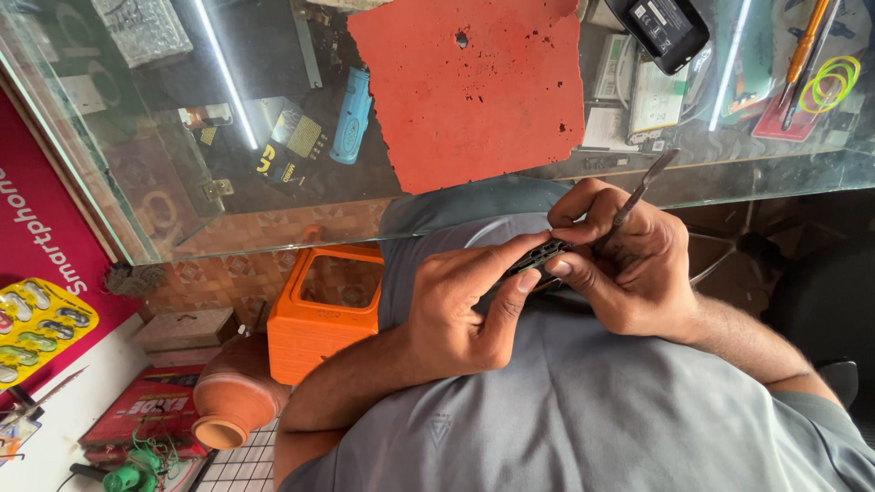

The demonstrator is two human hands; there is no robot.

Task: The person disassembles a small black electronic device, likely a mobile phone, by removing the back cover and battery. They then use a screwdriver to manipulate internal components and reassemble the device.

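Both hands are held close to my grey shirt, just below the edge of a glass counter point(273, 196). My left hand point(460, 310) grips a small dark flat device point(538, 258) between thumb and fingers. My right hand point(629, 264) holds a thin metal pry tool point(649, 185), whose flat tip points up towards the counter edge. The right thumb and fingers also rest on the device, which is mostly hidden by the two hands.
A red mat point(469, 87) lies on the glass counter, with a black device point(658, 29) beyond it, and yellow rubber bands point(834, 77) and an orange-handled tool point(807, 41) at the far right. Below left stand an orange plastic box point(324, 314) and a clay pot point(232, 401).
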